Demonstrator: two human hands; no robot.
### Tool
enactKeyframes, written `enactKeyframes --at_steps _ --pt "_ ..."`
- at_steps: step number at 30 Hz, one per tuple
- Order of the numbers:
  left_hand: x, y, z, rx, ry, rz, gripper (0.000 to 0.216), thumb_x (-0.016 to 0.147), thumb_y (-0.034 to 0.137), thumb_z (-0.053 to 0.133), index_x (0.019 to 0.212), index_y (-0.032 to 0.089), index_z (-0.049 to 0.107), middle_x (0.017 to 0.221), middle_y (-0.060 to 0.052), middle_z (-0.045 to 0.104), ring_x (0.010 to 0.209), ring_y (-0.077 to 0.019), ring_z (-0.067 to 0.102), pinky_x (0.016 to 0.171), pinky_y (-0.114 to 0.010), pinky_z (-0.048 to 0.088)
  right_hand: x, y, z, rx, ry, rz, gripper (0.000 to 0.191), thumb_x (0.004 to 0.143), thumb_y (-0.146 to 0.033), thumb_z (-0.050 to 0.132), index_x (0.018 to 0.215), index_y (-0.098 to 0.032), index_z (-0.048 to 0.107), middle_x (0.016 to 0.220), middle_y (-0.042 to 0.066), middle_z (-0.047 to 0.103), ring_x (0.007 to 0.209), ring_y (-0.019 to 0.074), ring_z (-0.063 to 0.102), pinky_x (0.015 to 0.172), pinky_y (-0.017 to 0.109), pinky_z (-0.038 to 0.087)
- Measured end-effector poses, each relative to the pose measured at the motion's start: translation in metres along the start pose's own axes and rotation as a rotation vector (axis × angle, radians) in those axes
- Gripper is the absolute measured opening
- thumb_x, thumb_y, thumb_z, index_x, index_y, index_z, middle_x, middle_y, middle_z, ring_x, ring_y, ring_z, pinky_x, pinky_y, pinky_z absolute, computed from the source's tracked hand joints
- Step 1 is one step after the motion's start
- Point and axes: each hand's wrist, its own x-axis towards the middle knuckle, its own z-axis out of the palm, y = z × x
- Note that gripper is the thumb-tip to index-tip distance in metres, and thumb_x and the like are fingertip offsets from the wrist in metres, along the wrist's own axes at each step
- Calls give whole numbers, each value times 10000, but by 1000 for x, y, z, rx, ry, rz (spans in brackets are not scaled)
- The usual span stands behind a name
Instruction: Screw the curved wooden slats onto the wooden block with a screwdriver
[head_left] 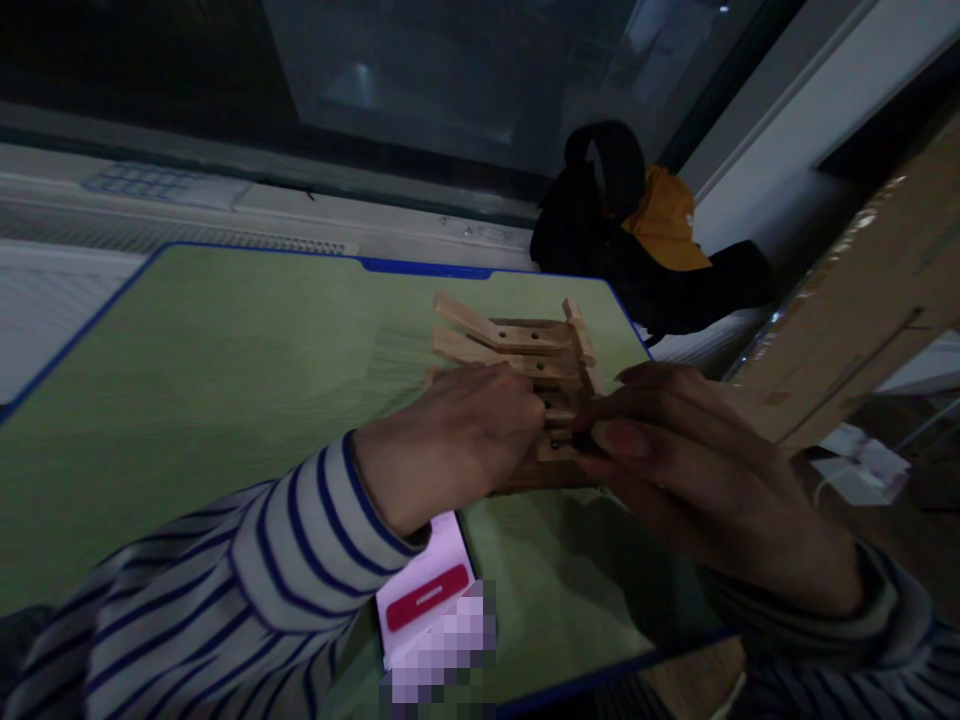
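A wooden assembly of slats with holes [517,345] rests on a green mat with a blue border [225,380]. My left hand [457,435] is curled round its near left side, knuckles up. My right hand [690,470] comes in from the right, its thumb and fingers pinched at the assembly's near right edge on a small dark part that I cannot make out. Both wrists wear striped white and blue sleeves. The lower part of the wooden assembly is hidden behind my hands.
A phone with a pink screen and red button [427,595] lies under my left wrist. A dark bag with a yellow cap [652,225] sits beyond the mat by the window. A cardboard box [862,290] stands at the right.
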Motion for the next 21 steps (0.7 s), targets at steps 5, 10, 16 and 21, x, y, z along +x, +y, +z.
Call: enactKeyframes --at_steps 5,10,16,21 --pt "1 1 1 73 -48 -12 254 860 226 433 743 129 636 713 -43 620 728 -146 580 688 -247 432 -3 5 2 -65 5 25 586 742 -103 658 1239 -315 432 902 9 601 856 185 557 758 400 484" --pt "2 2 2 87 -36 -21 264 863 211 418 721 129 625 684 -41 614 718 -149 578 702 -255 434 2 1 0 -45 -33 15 499 742 -86 649 1184 -236 471 980 33 624 926 184 555 815 397 479" --pt "-1 5 -4 68 -53 -20 252 859 190 409 727 134 615 733 -42 624 774 -157 575 762 -264 435 4 -3 -2 24 -43 -13 535 784 -50 547 1259 -246 396 1067 52 608 1035 192 551 850 397 484" --pt "-4 5 -4 9 4 -30 231 853 186 419 728 136 606 772 -32 623 839 -160 570 786 -251 431 0 2 5 -72 -11 0 593 769 -92 613 1286 -279 389 895 30 583 866 183 541 746 385 480"
